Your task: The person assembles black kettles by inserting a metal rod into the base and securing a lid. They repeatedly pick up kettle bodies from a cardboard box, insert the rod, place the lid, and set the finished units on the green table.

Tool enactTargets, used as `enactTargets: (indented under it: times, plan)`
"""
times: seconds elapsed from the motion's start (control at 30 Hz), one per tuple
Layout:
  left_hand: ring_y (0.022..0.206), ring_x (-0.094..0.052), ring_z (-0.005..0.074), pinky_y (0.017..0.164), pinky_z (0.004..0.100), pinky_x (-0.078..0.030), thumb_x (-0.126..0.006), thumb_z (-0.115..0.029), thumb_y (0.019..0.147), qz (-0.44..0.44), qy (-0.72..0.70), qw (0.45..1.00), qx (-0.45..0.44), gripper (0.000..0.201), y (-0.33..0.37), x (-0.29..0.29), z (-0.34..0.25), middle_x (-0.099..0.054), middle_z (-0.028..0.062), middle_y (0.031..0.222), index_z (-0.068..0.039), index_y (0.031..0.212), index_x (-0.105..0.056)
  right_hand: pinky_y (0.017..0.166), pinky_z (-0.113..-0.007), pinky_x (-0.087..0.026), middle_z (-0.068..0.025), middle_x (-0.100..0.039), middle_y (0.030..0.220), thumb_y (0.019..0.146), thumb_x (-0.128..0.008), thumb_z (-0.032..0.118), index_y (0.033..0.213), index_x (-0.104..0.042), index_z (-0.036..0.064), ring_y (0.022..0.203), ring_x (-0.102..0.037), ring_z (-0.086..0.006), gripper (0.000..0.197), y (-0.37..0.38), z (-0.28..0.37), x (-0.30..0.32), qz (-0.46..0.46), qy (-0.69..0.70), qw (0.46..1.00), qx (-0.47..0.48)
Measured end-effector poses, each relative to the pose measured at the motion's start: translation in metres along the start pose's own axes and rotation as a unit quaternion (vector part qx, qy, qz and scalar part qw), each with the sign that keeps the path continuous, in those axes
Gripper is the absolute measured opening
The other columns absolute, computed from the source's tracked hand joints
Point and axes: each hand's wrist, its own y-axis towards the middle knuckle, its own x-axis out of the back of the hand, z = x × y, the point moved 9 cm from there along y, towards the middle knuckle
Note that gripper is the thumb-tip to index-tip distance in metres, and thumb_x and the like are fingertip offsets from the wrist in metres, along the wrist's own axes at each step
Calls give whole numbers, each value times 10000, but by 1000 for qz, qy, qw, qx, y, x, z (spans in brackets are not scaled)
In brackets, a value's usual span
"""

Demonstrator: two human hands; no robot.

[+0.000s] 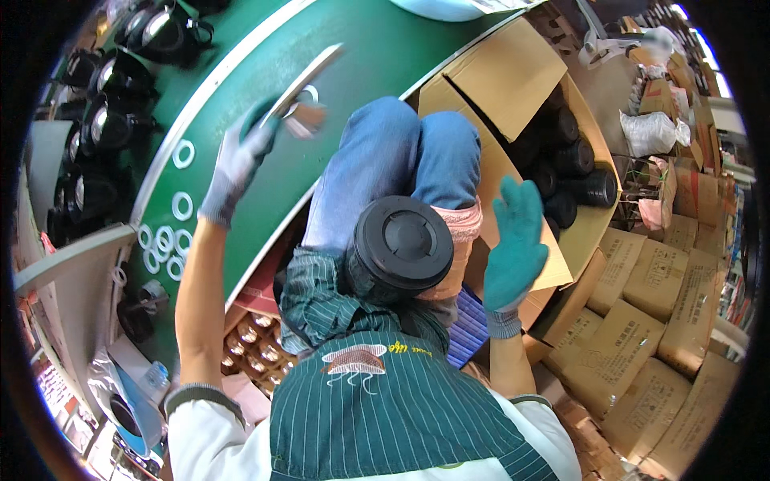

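My left hand (242, 160), in a white glove with a green palm, is raised over the green bench. Its fingers close around a long, pale flat stick (303, 80), smeared by motion. A brown and white blurred thing (306, 119) shows beside the stick; I cannot tell whether it is held too. On my lap a black cylindrical container (403, 244) stands with its round ridged end up, and neither hand touches it. My right hand (516, 240), in a green glove, is open with fingers stretched out, near the flap of an open carton (512, 76).
Several black cylinders (589, 186) lie in the carton on my right. White rings (183, 206) are scattered on the green bench (281, 172). Black housings (108, 124) line its far left side. Closed cartons (630, 337) are stacked at right; shiny round parts (255, 345) fill a box below the bench.
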Motion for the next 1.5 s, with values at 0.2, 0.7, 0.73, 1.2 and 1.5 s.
enactTargets:
  times: [0.2,0.7,0.73,1.2,1.5]
  plan:
    - [1026,-717,371,855,495,-566,-645,-445,962,-237,412,880,-19,593,-47,53,77,-732,185,1142,-148,1470,-564,1217,-428,-357,-193,-456,1570,1075,-472,435,1568,-343,-41,1463,-431,-320,697,-10,-19,-41,10,75,997,-16]
    - [1417,-453,442,1193,541,-326,-647,-593,883,254,-20,916,-309,844,-110,-155,-133,-487,243,1531,-20,1488,-514,1192,-405,-373,-135,-559,1475,921,-762,222,1493,-473,1,1402,-475,-236,678,3,-88,-45,14,297,942,-153]
    - [1433,-420,449,1198,553,-322,-738,-544,802,266,67,896,-349,857,-121,-153,-142,-486,232,1522,-55,1474,-530,1184,-405,-383,-140,-567,1471,961,-712,261,1488,-479,-2,1387,-494,-238,633,6,-71,-48,36,158,982,-97]
    - [996,-719,179,927,339,-551,-695,-154,979,94,-9,978,-188,229,-105,-134,-84,-773,112,1088,-43,1173,-745,1177,-429,-369,-168,-511,1530,1110,-275,486,1558,-419,15,1341,-532,-287,667,-2,-85,-51,107,-144,983,-31]
    - [1285,-623,318,1134,491,-492,-197,-607,1087,-121,-504,855,22,776,-7,-33,-42,-627,194,1404,-23,1455,-551,1178,-534,-352,-229,-501,1494,843,-759,532,1423,-600,87,1398,-471,-418,748,1,45,-100,363,-252,888,130]
